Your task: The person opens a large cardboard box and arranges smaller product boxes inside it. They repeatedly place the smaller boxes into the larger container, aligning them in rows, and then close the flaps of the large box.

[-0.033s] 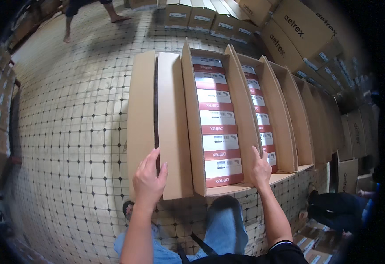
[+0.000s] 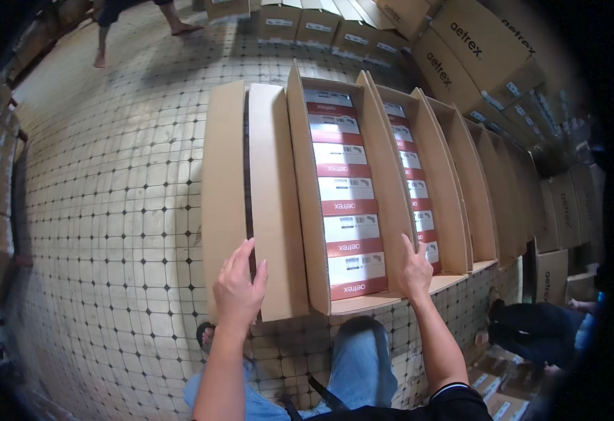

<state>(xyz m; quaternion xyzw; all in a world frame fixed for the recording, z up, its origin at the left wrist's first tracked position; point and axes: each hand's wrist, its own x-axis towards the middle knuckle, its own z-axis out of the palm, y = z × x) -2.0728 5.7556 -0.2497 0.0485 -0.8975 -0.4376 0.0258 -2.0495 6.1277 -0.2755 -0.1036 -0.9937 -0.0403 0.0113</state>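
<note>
Left hand laid flat, fingers spread, on the folded-down flap. Right hand pressed open against the upright flap of the carton on the tiled floor. Likely to spring back if released. Beyond, more open cartons.

Even, fairly bright daylight; soft shadows on the floor; strong fisheye bending; black, slightly blurred rim.
</note>
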